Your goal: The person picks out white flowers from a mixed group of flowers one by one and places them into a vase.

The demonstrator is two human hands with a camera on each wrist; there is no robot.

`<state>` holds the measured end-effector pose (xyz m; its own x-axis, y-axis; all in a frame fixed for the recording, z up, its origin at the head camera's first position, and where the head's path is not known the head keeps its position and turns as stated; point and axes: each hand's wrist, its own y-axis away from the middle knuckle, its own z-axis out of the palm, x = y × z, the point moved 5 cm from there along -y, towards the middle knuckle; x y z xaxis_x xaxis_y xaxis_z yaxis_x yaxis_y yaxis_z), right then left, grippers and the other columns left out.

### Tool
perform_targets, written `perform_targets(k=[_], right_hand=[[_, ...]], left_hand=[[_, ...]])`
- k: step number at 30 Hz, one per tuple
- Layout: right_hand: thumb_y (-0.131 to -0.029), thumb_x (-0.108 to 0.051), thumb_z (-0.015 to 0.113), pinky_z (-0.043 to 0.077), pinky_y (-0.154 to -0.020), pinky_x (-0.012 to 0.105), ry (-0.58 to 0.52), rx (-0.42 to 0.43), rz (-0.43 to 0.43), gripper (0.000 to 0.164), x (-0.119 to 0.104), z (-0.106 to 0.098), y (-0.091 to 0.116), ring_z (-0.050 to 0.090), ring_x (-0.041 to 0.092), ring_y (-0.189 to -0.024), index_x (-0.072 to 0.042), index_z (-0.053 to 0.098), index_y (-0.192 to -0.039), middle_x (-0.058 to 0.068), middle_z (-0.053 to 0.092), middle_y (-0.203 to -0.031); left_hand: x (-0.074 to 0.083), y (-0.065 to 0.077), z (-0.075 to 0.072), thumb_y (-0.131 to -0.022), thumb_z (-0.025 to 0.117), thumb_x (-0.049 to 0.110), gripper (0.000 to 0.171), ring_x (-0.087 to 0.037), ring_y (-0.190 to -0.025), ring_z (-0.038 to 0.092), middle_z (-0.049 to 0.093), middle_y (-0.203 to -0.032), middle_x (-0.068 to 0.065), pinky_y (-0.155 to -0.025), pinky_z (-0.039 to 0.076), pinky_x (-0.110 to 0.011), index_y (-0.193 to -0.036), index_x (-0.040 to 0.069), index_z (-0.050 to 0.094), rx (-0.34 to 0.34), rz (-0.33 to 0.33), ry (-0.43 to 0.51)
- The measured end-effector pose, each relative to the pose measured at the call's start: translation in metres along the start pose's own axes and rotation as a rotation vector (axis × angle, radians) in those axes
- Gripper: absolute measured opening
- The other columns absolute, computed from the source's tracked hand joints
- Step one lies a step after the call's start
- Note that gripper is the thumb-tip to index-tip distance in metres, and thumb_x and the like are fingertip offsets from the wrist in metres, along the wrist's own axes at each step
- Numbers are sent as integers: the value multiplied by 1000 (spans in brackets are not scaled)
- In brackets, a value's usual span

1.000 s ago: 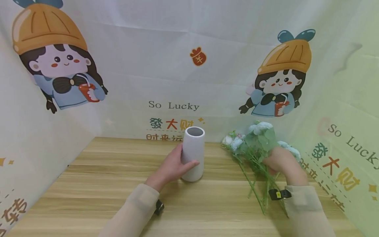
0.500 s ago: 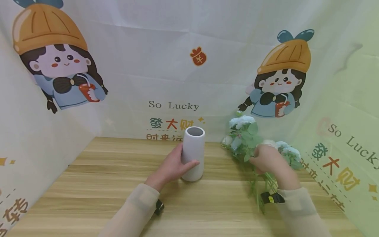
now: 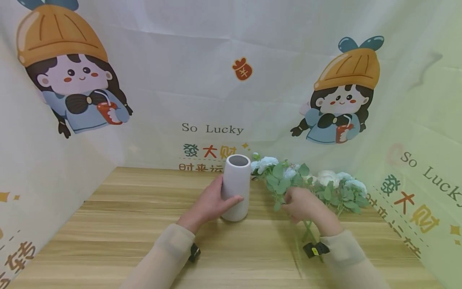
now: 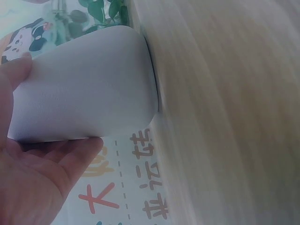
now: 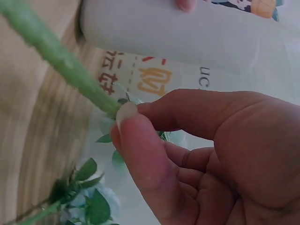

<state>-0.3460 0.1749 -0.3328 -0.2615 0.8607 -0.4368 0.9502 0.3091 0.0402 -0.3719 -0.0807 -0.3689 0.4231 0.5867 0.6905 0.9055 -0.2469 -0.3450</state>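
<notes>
A white cylindrical vase point(image 3: 237, 184) stands upright on the wooden table. My left hand point(image 3: 209, 202) grips its side, thumb across the front and fingers behind, as the left wrist view of the vase point(image 4: 89, 84) also shows. To the right, my right hand point(image 3: 306, 206) pinches a green stem point(image 5: 70, 68) between thumb and index finger. Pale blue blooms point(image 3: 268, 163) and green leaves spread above that hand, just right of the vase. The vase's mouth faces up; its inside is mostly out of sight.
More artificial flowers point(image 3: 346, 182) lie on the table point(image 3: 144, 224) at the right, against the printed cloth wall. Cloth point(image 3: 202, 80) with cartoon figures hangs behind and along both sides.
My right hand has moved left toward the vase with the flower stem, leaving other flowers lying at the right. The left hand and vase have stayed put.
</notes>
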Motion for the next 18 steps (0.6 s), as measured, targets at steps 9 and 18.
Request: perform_targets(k=[9,18], right_hand=[[-95,-8,64,59,-63,34,-23,-46,-18,17,5,20,-11,62,14,-49,-2,61,-79,3,61,-59],[-94,-5,60,60,-58,32,-76,-6,24,19,17,12,-10,64,15,-54,7,63,-109,6,63,-66]], left_hand=[[0,0,0,-84,79,45,82,-22,-109,54,54,-126,-11,-95,49,-48,-142,5,38,7,2,3],[0,0,0,-84,78,47,85,-23,-111,53,53,-128,-12,-96,48,-49,-144,5,36,0,-8,0]])
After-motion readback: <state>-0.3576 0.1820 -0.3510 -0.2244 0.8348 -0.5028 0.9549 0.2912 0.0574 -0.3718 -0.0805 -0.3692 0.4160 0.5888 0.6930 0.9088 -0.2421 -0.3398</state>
